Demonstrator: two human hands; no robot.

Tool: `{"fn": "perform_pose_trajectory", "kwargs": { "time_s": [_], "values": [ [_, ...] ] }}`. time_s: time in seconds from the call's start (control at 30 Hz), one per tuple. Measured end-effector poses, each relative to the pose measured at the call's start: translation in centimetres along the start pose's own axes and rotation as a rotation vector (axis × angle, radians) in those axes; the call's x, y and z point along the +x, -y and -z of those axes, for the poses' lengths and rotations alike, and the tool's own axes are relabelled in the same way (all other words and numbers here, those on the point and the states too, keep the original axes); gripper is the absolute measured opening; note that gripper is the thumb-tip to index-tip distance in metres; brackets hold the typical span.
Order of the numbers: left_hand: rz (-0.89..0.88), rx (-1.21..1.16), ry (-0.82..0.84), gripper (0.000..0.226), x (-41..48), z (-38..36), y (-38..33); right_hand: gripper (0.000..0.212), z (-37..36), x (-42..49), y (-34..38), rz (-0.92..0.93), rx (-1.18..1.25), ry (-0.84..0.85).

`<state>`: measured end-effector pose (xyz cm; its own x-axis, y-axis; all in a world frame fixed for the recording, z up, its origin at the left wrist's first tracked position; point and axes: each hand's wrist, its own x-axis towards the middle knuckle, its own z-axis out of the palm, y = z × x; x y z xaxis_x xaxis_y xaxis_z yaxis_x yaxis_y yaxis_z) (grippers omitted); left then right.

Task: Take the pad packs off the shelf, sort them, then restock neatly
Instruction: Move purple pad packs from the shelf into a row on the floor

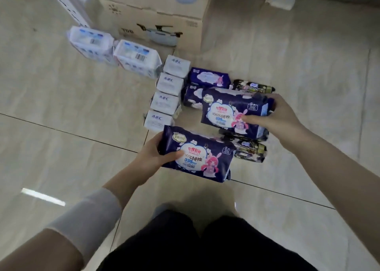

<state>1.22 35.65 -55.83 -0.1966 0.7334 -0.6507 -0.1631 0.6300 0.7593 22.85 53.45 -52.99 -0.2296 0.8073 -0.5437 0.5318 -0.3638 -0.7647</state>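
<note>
left hand (152, 159) and right hand (273, 116) each clamp a navy pad pack (197, 155) endwise; likely light, soft, slick film.

Tiled floor (61, 106), glossy beige, crossed by dark joints. Cardboard boxes (156, 13) are set at the far side, with two large white packs (136, 57) laid just beside them. Four small white packs (167, 102) are ranged in a column, flanked by dark blue packs (209, 78) and black packs (254, 86).

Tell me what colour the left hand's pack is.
Dark blue pack with white clouds and a pink character; head view.
</note>
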Motion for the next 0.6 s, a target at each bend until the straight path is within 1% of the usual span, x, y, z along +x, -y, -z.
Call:
{"fn": "perform_pose_trajectory", "kwargs": {
  "time_s": [0.07,0.13,0.2,0.27,0.4,0.5,0.6],
  "values": [
    [-0.026,-0.012,-0.017,0.043,2.7,0.5,3.2,0.068,-2.1,2.5,-2.1,0.046,-0.069,0.023],
    [-0.076,-0.026,-0.045,0.045,5.1,1.1,6.2,0.063,-3.7,4.6,-4.0,0.111,-0.15,0.039],
    [-0.126,-0.002,-0.067,0.052,7.0,1.5,8.7,0.061,-4.9,6.4,-5.9,0.154,-0.202,0.058],
    [-0.171,0.022,-0.092,0.058,8.5,1.7,11.0,0.06,-5.8,7.7,-7.7,0.183,-0.21,0.094],
    [-0.261,0.059,-0.096,0.062,10.1,1.2,14.0,0.06,-6.9,9.3,-10.0,0.236,-0.178,0.105],
    [-0.296,0.058,-0.108,0.053,10.6,0.8,15.1,0.061,-7.6,9.8,-10.3,0.265,-0.148,0.114],
    [-0.306,0.064,-0.11,0.05,10.7,0.4,15.9,0.061,-8.1,9.9,-10.4,0.298,-0.137,0.119]
  ]
}}
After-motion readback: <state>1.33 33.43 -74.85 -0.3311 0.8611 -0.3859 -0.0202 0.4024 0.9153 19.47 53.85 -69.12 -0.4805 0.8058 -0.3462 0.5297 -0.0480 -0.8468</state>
